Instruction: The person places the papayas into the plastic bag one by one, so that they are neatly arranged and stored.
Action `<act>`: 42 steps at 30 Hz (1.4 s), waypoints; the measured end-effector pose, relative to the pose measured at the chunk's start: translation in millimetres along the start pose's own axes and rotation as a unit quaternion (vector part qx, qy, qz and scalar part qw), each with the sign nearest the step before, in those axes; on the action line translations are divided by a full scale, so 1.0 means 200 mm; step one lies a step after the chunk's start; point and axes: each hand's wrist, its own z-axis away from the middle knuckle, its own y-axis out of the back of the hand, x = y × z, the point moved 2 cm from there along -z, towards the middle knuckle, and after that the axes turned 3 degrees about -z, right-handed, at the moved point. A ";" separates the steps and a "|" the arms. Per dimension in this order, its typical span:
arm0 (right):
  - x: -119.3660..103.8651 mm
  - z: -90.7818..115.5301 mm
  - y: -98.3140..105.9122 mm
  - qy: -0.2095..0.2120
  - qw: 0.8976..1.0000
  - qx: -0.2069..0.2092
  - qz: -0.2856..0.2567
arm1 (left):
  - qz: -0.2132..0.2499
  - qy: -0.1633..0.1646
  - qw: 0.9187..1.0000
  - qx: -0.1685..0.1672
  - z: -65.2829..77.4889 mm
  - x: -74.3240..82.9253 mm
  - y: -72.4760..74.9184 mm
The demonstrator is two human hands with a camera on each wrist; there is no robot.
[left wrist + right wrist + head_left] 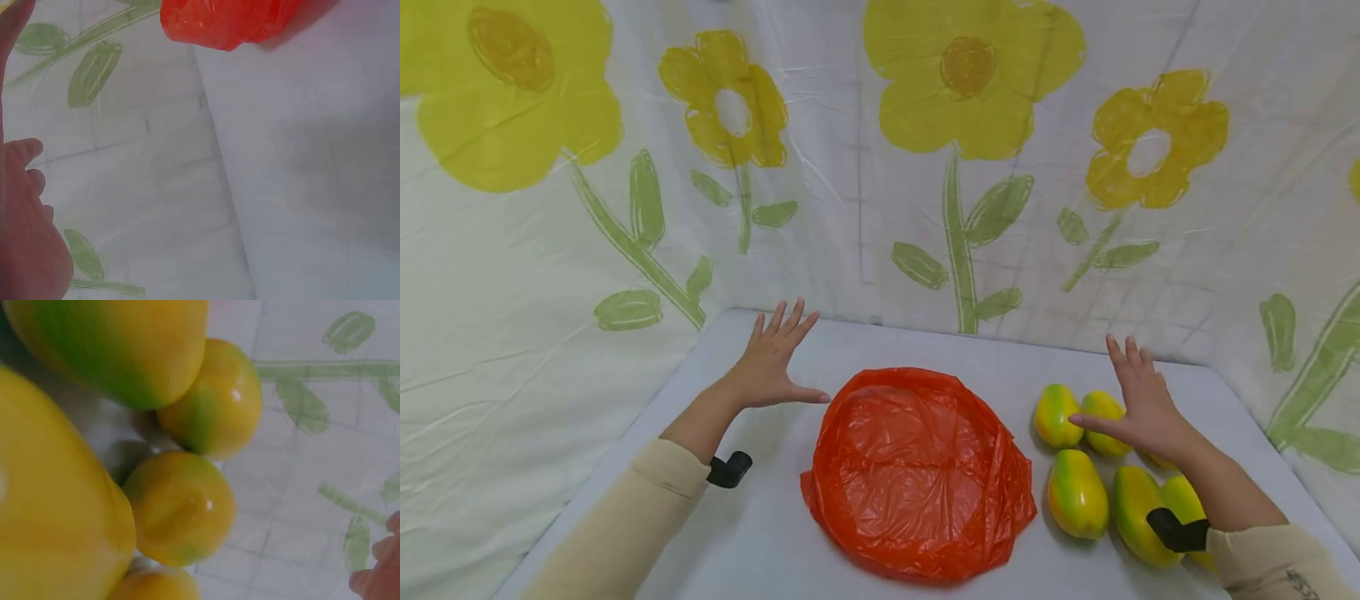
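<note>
A crumpled red plastic bag [917, 475], roughly round, lies in the middle of the table. Left of it, my left hand [771, 358] is raised with fingers spread, its thumb tip overlapping the bag's edge in the head view. My right hand [1142, 408] is held up over the yellow-green papayas, fingers extended and thumb pointing left. Several papayas [1077, 493] are grouped right of the bag; the right forearm hides some of them. In the right wrist view, papayas [181, 509] fill the left side. Neither hand holds anything.
The white table [760, 517] meets a hanging sheet [820, 208] printed with yellow flowers at its back and sides. Black straps [730, 469] show at both wrists, beside beige sleeves.
</note>
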 end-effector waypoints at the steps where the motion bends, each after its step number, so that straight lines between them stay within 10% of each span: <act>1: 0.00 0.01 -0.01 -0.007 1.000 -0.004 -0.017 | 0.020 0.008 1.000 -0.003 0.01 0.00 -0.01; 9: -0.05 0.09 -0.08 -0.065 0.992 -0.013 -0.105 | 0.184 0.083 0.979 -0.023 0.10 0.03 -0.13; 24: -0.07 0.25 -0.22 -0.124 0.979 -0.005 -0.163 | 0.349 0.239 0.904 -0.067 0.21 0.08 -0.39; 32: -0.11 0.30 -0.28 -0.139 0.973 -0.003 -0.184 | 0.413 0.270 0.868 -0.057 0.25 0.12 -0.52; 42: -0.11 0.32 -0.33 -0.184 0.968 -0.023 -0.169 | 0.440 0.267 0.856 -0.042 0.27 0.17 -0.59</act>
